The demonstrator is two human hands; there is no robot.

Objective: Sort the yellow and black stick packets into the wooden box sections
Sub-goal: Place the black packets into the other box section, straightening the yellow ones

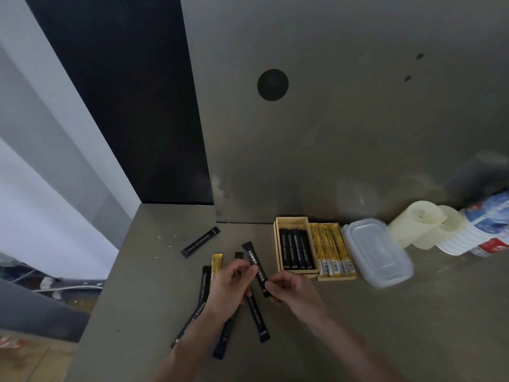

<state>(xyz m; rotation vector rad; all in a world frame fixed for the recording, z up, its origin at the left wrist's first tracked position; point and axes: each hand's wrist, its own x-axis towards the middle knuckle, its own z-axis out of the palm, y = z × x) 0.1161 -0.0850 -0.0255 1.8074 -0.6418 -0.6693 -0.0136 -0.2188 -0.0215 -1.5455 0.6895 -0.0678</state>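
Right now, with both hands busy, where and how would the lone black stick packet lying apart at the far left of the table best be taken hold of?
Pinch the lone black stick packet across its narrow width near the middle, coming from above. It lies flat and diagonal on the grey table, clear of the other packets, so fingers can close on both long edges; being thin, it may need an edge tipped up first.

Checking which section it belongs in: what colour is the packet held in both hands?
Black with pale print, seen in the head view: the held packet.
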